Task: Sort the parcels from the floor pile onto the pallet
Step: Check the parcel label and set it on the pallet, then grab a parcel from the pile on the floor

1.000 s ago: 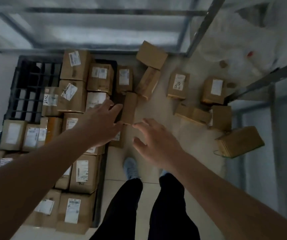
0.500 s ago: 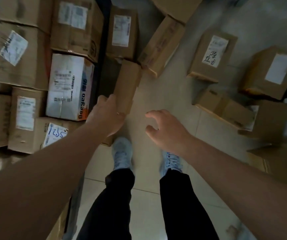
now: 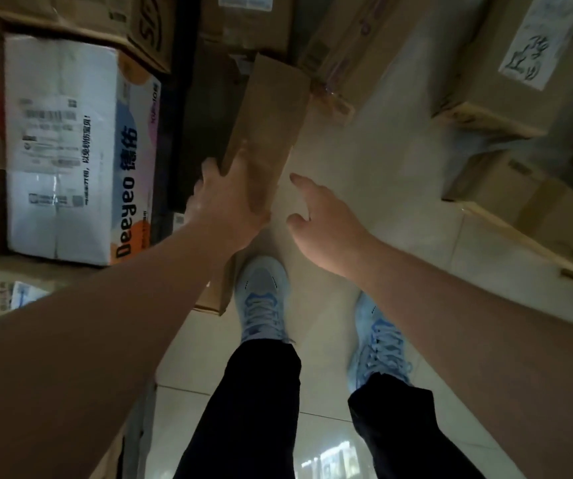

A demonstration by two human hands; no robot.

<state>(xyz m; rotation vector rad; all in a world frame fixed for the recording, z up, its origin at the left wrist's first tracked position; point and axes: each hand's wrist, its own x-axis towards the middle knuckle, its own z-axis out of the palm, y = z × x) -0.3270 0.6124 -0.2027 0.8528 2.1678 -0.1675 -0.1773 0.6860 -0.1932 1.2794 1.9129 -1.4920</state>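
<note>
A narrow plain brown parcel (image 3: 271, 112) stands tilted on the floor beside the black pallet (image 3: 178, 140). My left hand (image 3: 224, 198) is wrapped around its near end, fingers on its left edge. My right hand (image 3: 323, 223) hovers just right of that parcel, fingers spread, touching nothing. Stacked on the pallet at left are boxes, among them a white printed box (image 3: 70, 146) with a shipping label.
Loose brown parcels lie on the tiled floor: one with a handwritten label (image 3: 506, 63) at upper right, a taped one (image 3: 533, 205) at right, another (image 3: 350, 53) behind the held parcel. My feet in light blue shoes (image 3: 260, 295) stand right below my hands.
I have bent lower, so everything looks closer. My left hand went from reaching to gripping the narrow parcel's near end. My right hand has moved in beside it.
</note>
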